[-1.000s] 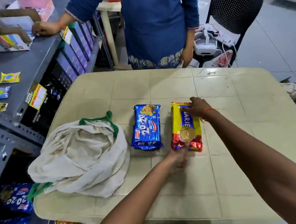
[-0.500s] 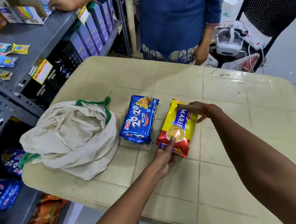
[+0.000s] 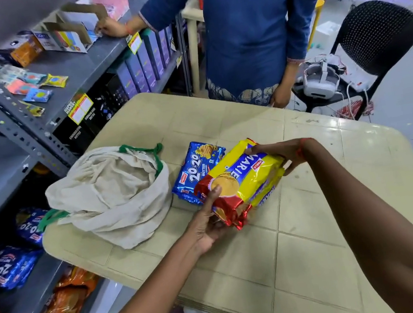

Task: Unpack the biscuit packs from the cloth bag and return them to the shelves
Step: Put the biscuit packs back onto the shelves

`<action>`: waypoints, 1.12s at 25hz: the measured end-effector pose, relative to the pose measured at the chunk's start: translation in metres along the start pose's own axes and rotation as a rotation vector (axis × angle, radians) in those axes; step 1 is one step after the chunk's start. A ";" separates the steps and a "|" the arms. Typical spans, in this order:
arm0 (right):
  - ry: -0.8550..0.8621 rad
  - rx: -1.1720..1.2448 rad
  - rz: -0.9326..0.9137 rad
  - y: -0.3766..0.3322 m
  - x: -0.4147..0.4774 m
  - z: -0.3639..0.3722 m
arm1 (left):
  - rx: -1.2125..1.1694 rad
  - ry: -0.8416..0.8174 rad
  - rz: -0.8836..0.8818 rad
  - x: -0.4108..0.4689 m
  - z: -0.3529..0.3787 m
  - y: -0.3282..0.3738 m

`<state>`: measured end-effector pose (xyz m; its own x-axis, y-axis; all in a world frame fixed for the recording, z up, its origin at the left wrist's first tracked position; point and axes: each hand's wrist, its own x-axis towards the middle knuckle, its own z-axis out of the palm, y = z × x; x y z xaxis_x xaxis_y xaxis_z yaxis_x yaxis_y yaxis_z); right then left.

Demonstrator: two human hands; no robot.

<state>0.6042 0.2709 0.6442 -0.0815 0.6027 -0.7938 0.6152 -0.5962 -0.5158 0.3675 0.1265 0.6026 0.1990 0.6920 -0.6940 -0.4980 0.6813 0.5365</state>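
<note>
— What are the hands doing?
— The left hand (image 3: 210, 220) grips the red near end of the yellow Marie pack (image 3: 242, 183), thumb on top. The right hand (image 3: 281, 155) clasps its far end. The pack is tilted above the table (image 3: 309, 248).
— And the rest?
— The blue 20-20 pack (image 3: 196, 168) lies flat just behind it, near the table's middle. The cloth bag (image 3: 114, 195) slumps at the left edge, beside the shelves (image 3: 28, 301) holding more blue packs.
</note>
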 end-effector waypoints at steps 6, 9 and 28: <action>-0.085 -0.076 -0.197 -0.099 -0.011 0.056 | -0.045 0.060 0.170 -0.048 -0.044 0.072; -0.105 -0.101 -0.217 -0.158 -0.003 0.116 | -0.025 0.145 0.228 -0.070 -0.089 0.113; -0.141 -0.002 -0.506 -0.439 0.035 0.487 | -0.277 0.505 0.520 -0.155 -0.401 0.305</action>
<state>-0.0503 0.2956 0.6854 -0.4736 0.7374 -0.4817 0.4733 -0.2482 -0.8452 -0.1537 0.1315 0.6818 -0.4941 0.6683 -0.5561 -0.6278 0.1682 0.7600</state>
